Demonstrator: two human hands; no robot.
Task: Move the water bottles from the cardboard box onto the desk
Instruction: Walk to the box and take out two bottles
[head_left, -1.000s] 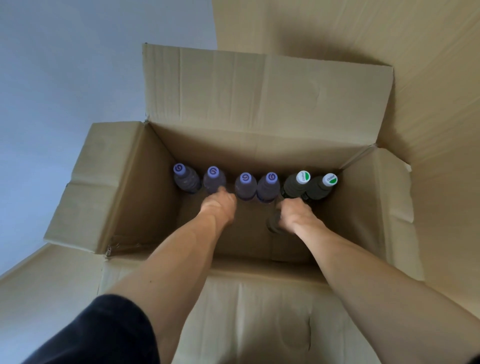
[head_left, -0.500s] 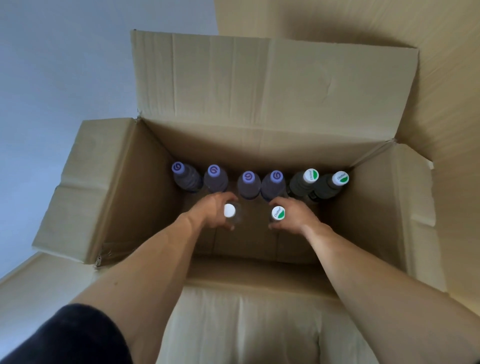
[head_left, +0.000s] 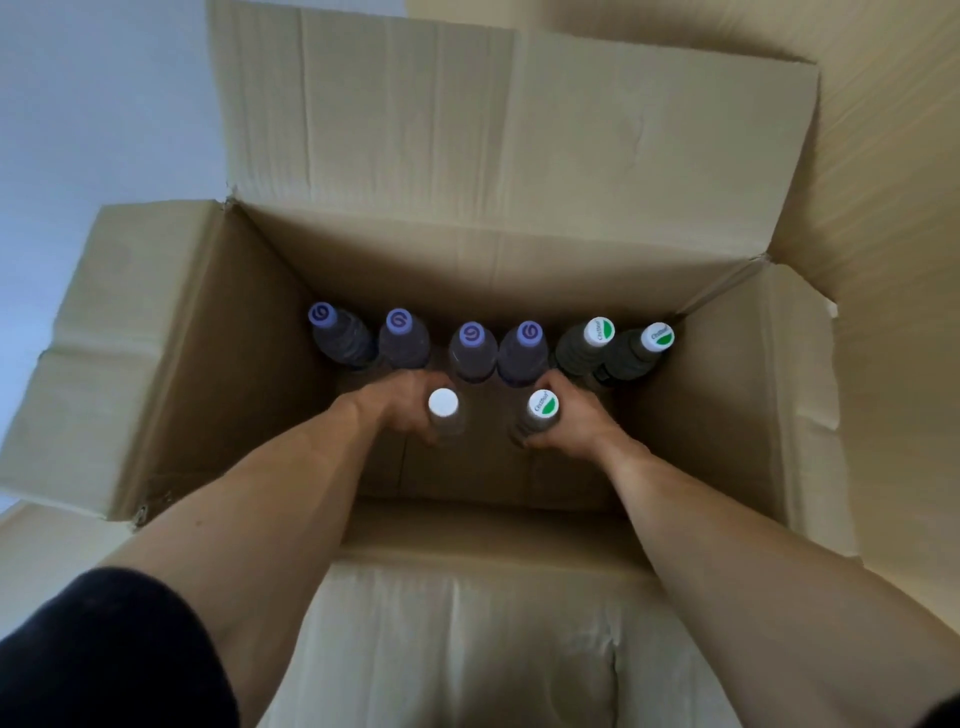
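Head view, from near to far. Nearest to me are my two forearms, with a dark sleeve (head_left: 104, 649) on the left one; they reach down over the near flap (head_left: 467, 649) into the open box (head_left: 218, 364).

My left hand (head_left: 400, 410) has its grip closed around the white-cap bottle (head_left: 444, 410), below the cap. My right hand (head_left: 576, 423) holds the green-cap bottle (head_left: 540, 413) in the same way. Both bottles stand upright and are inside the box, in front of the back row.

To do this step well, I think I should lift both bottles straight up, with the same speed on both sides, until their bottoms pass the rim. The bottles are smooth and probably full, so a firm grip at the narrow part under the cap should stop them from slipping. I should keep my knuckles away from the row behind, because a small push there could tip a bottle.

Behind my hands, along the far wall, six bottles wait: four purple-cap bottles (head_left: 472, 351) on the left and two more green-cap ones (head_left: 618, 345) on the right, close together. Farther still, the back flap (head_left: 519, 130) stands up. The desk is not in view, so I cannot tell where I will put them.
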